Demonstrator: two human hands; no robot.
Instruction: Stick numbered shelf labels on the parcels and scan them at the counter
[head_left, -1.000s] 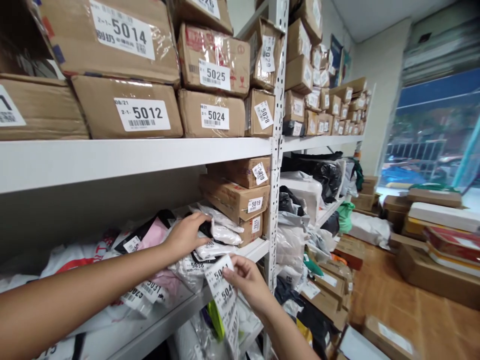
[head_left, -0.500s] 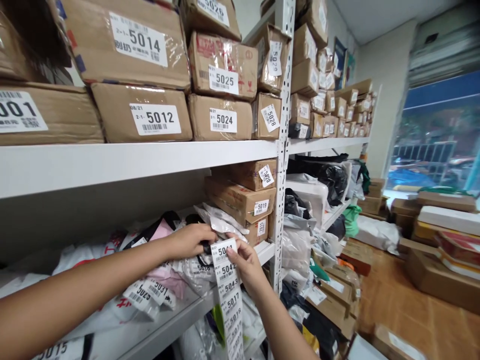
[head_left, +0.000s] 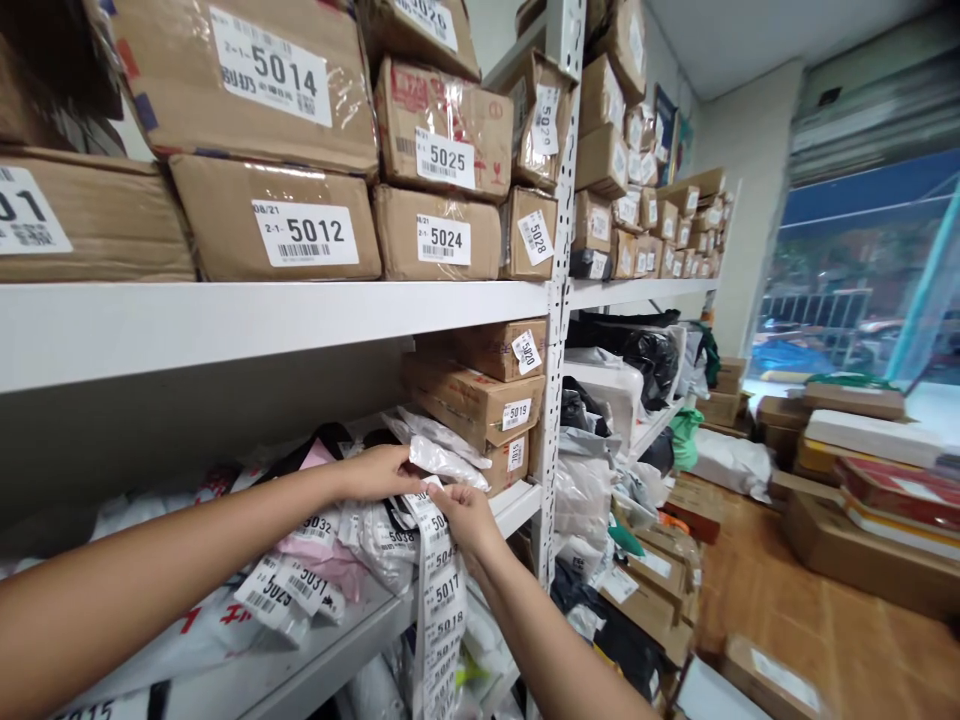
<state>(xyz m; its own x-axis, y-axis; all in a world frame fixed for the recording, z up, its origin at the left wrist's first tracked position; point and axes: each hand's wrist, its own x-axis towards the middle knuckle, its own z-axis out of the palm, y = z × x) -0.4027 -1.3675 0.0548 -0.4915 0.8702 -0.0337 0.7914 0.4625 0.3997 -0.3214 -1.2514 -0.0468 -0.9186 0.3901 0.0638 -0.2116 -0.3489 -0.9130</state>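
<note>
A long strip of white numbered barcode labels (head_left: 442, 600) hangs down in front of the shelf edge. My right hand (head_left: 465, 515) pinches it near the top, thumb against the labels. My left hand (head_left: 379, 472) is closed at the strip's upper end, its fingertips close to my right ones. Those fingertips are partly hidden, so what they grip cannot be made out. Just above them lies a white plastic parcel bag (head_left: 450, 462). Under my left forearm are bagged parcels labelled 5038 (head_left: 397, 538) and 5031 (head_left: 309, 583), beside a pink parcel (head_left: 341, 565).
Overhead, a white shelf (head_left: 285, 335) holds labelled cartons, such as carton 5012 (head_left: 225, 225). Carton 5019 (head_left: 469, 395) stands behind my hands. A perforated upright post (head_left: 553, 400) rises at the right. Past it are packed shelves and cartons (head_left: 862, 550) on the wooden floor (head_left: 750, 570).
My hands have drawn closer together at the top of the label strip. The strip has shifted slightly left, and its top labels are now more covered. The view has turned slightly right.
</note>
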